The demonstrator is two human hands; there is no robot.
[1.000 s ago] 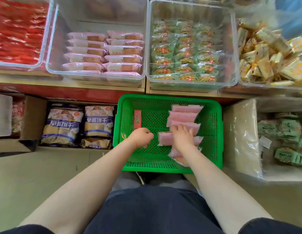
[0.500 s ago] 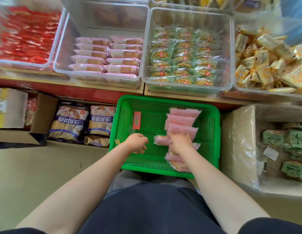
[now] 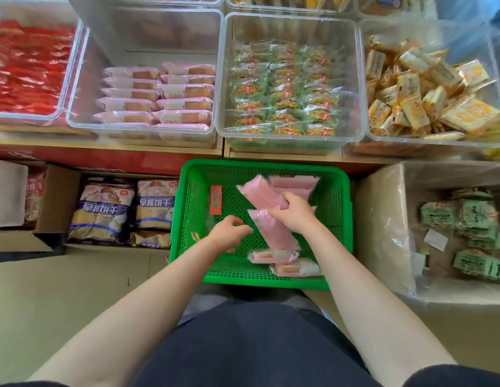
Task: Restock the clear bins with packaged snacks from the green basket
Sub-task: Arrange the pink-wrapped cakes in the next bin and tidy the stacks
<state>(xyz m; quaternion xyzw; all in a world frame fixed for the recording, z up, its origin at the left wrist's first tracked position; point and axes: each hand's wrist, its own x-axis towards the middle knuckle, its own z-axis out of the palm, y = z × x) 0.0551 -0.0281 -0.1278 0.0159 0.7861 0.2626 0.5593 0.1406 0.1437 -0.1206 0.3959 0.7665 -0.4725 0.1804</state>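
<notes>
Over the green basket (image 3: 341,219) your right hand (image 3: 294,212) grips two pink snack packets (image 3: 267,212), fingers curled round them where they fan apart, one pointing up-left, one down toward you. Your left hand (image 3: 227,233) hovers just beside them, fingers loosely curled and holding nothing. More pink packets lie in the basket, two at its near edge (image 3: 287,262) and others under your right hand. Up on the shelf, the clear bin (image 3: 84,124) of matching pink packets sits beside a bin of green-wrapped snacks (image 3: 283,99).
</notes>
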